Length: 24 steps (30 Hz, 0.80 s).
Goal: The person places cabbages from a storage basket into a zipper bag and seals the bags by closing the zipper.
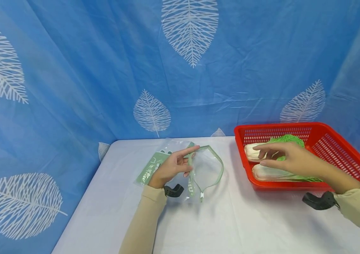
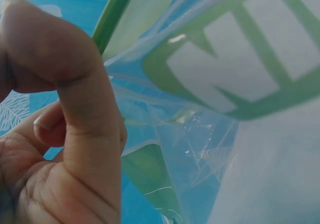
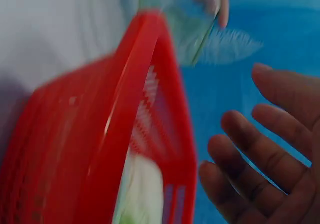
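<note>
A clear zip bag (image 1: 206,167) with green edging and a printed green label stands with its mouth spread wide on the table. My left hand (image 1: 171,167) grips its left rim; in the left wrist view the fingers (image 2: 90,104) bend beside the clear film and white lettering. Over the red basket (image 1: 252,176) hovers my right hand (image 1: 289,158), fingers apart and holding nothing. Below it lie two pale-stemmed leafy vegetables, one at the back (image 1: 254,151) and one in front (image 1: 270,173). The right wrist view shows the hand (image 3: 270,154) beside the basket wall (image 3: 115,109).
The white-covered table (image 1: 211,225) extends in front of the bag and basket. A blue curtain with white leaf prints (image 1: 246,70) hangs behind the table and along its left side. The basket takes up the table's right side.
</note>
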Each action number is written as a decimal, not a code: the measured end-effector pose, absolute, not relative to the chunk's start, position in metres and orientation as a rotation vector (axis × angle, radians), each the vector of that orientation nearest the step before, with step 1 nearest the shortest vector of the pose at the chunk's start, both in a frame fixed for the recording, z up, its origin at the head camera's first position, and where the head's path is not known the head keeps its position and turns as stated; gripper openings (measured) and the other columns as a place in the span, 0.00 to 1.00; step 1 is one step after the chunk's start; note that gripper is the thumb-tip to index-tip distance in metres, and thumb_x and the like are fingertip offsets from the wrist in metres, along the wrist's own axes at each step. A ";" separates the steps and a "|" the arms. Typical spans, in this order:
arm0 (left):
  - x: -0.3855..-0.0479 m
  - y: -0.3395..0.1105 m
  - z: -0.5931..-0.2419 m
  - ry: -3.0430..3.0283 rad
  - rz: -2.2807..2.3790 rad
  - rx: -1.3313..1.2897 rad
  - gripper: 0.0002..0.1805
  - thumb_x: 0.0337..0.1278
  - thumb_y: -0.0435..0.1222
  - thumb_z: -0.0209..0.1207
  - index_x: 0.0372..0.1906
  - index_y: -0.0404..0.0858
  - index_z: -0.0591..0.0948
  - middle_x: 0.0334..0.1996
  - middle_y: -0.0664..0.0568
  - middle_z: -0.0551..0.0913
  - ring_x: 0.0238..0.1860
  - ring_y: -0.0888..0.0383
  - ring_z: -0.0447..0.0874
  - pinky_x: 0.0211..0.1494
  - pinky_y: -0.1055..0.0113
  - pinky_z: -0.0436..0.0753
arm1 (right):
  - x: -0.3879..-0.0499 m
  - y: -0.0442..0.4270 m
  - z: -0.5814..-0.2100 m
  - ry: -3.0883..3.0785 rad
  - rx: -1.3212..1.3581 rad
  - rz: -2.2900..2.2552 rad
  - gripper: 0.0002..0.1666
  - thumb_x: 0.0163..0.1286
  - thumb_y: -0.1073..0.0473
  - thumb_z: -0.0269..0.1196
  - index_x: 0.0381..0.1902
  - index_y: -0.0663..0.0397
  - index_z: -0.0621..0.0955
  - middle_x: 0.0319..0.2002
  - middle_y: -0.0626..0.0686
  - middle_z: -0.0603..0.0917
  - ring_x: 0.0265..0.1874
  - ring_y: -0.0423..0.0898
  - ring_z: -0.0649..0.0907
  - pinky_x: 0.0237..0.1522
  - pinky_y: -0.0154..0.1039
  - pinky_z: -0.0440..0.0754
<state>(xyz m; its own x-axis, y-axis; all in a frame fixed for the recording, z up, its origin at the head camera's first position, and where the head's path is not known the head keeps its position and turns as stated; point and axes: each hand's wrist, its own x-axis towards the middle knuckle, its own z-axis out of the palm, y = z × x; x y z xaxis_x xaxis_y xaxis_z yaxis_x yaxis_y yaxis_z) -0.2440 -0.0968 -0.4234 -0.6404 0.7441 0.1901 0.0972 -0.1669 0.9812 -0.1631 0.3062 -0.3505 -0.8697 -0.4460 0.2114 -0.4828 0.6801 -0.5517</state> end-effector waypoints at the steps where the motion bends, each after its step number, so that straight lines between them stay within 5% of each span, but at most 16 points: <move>1: -0.244 -0.097 -0.423 1.645 1.859 0.959 0.39 0.64 0.20 0.55 0.80 0.37 0.61 0.78 0.38 0.57 0.25 0.57 0.68 0.28 0.58 0.71 | -0.167 0.313 -0.352 -2.859 0.765 0.942 0.27 0.65 0.52 0.74 0.63 0.43 0.83 0.40 0.37 0.86 0.40 0.36 0.84 0.40 0.35 0.86; 8: -0.245 -0.096 -0.423 1.635 1.852 0.967 0.39 0.65 0.22 0.55 0.80 0.38 0.61 0.79 0.36 0.55 0.26 0.57 0.69 0.28 0.60 0.72 | -0.185 0.358 -0.375 -3.006 0.820 1.102 0.30 0.68 0.50 0.71 0.65 0.50 0.82 0.56 0.52 0.86 0.54 0.44 0.85 0.49 0.35 0.85; 12: -0.246 -0.095 -0.424 1.631 1.848 0.973 0.39 0.66 0.22 0.55 0.80 0.37 0.61 0.79 0.34 0.54 0.26 0.57 0.69 0.29 0.65 0.74 | -0.190 0.373 -0.383 -3.041 0.914 1.287 0.29 0.71 0.55 0.68 0.68 0.53 0.79 0.63 0.59 0.81 0.60 0.38 0.81 0.53 0.32 0.82; 24: -0.245 -0.096 -0.427 1.661 1.826 0.953 0.38 0.67 0.18 0.51 0.80 0.39 0.62 0.79 0.41 0.56 0.26 0.57 0.70 0.31 0.64 0.77 | -0.194 0.368 -0.415 -3.090 0.896 1.090 0.33 0.66 0.46 0.72 0.69 0.40 0.80 0.64 0.44 0.81 0.60 0.28 0.74 0.55 0.34 0.80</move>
